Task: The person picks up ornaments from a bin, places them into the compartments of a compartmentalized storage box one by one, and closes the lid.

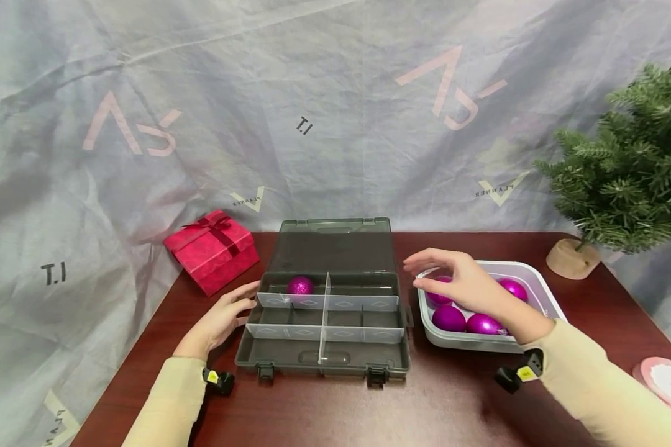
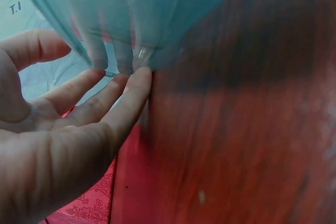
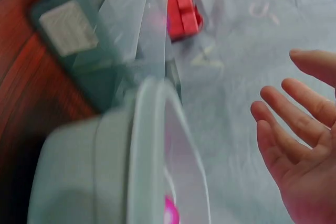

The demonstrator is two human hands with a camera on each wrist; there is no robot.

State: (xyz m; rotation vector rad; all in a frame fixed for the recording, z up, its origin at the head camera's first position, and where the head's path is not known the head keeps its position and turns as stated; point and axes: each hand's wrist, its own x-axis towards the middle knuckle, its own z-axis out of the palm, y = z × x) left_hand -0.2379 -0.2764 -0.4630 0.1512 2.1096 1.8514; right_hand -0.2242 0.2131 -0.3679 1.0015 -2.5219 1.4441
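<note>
A grey see-through organizer box (image 1: 346, 355) lies with its lid raised at the back, split by pale dividers. One glittery magenta ball ornament (image 1: 300, 286) sits in its back left compartment. My left hand (image 1: 219, 324) touches the box's left side with straight fingertips, as the left wrist view also shows. My right hand (image 1: 470, 284) hovers over the left part of a white tub (image 1: 453, 341), fingers apart and holding nothing. Several magenta ball ornaments (image 1: 449, 318) lie in the tub, partly hidden beneath the hand and forearm.
A red gift box (image 1: 215, 248) with a dark ribbon stands at the back left. At the right back is a small artificial fir tree (image 1: 629, 167) on a wooden base (image 1: 573, 259). A pink-rimmed ribbon spool (image 1: 668, 386) lies near the table's right edge.
</note>
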